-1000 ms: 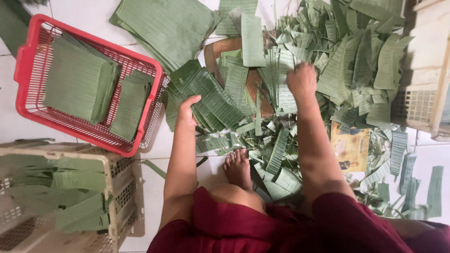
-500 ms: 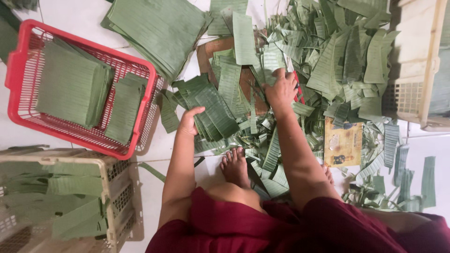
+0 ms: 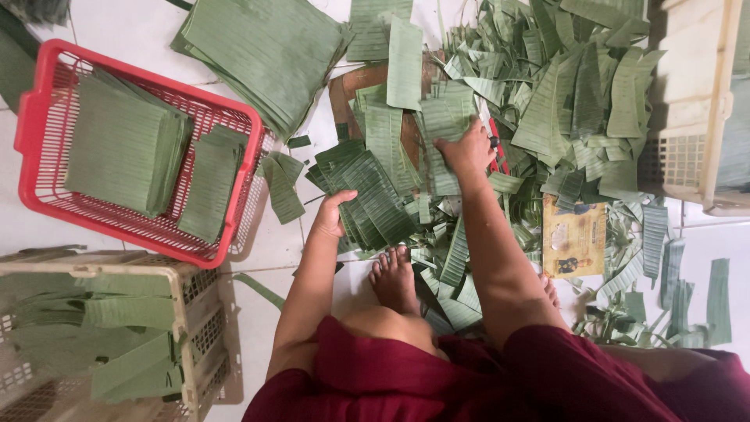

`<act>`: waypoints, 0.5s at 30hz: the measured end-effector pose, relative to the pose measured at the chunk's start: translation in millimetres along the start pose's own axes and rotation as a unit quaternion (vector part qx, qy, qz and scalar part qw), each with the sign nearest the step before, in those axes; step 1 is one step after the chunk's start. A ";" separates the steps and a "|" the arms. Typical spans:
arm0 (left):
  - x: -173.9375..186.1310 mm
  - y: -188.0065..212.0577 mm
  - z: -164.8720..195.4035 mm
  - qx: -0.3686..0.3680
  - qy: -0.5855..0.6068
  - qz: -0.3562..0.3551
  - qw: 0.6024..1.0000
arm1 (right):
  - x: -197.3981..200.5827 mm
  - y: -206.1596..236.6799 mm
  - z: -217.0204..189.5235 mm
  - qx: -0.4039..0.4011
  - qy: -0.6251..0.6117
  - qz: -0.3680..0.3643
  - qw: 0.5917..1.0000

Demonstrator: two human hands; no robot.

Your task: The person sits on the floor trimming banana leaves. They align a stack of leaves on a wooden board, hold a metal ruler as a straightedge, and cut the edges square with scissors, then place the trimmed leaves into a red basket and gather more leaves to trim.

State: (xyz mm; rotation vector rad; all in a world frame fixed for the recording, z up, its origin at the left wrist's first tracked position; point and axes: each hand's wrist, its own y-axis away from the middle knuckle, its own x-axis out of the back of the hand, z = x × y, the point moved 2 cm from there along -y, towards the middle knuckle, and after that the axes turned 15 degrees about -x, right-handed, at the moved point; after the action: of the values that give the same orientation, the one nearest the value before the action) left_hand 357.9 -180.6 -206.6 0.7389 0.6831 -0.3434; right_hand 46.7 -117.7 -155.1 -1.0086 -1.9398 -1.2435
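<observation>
Under both hands [image 3: 398, 184], ribbed leaf strips [image 3: 375, 187]

Bare white floor [image 3: 117, 31] lies open above the red basket [image 3: 39, 101] and in a strip between it and the leaf pile [image 3: 547, 101] — a hand could pass there. Cut leaf strips blanket the middle. The beige crate [image 3: 691, 101] walls off the right, another crate [image 3: 195, 312] the lower left.

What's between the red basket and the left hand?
Head view: between the red basket and the left hand, loose green leaf strips on bare white floor.
</observation>
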 end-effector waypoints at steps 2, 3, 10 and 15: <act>-1.4 0.0 -2.4 -0.005 0.009 -0.007 1.000 | -2.4 6.3 -3.9 0.008 -0.016 0.008 1.000; -1.4 0.3 -3.6 -0.010 0.016 -0.009 1.000 | -4.8 12.6 -3.6 0.013 -0.049 0.006 0.999; 2.6 2.9 -9.6 -0.014 0.049 -0.020 0.998 | 0.5 18.0 0.3 0.050 -0.056 0.027 0.997; 7.6 6.8 0.3 -0.028 0.050 -0.024 0.998 | 23.3 -6.8 15.3 0.062 0.010 0.048 0.997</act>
State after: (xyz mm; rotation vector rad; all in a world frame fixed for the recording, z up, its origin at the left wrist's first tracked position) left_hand 367.1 -176.6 -208.2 0.6914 0.8032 -0.3312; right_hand 27.4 -99.1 -145.0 -1.0103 -1.9037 -1.0632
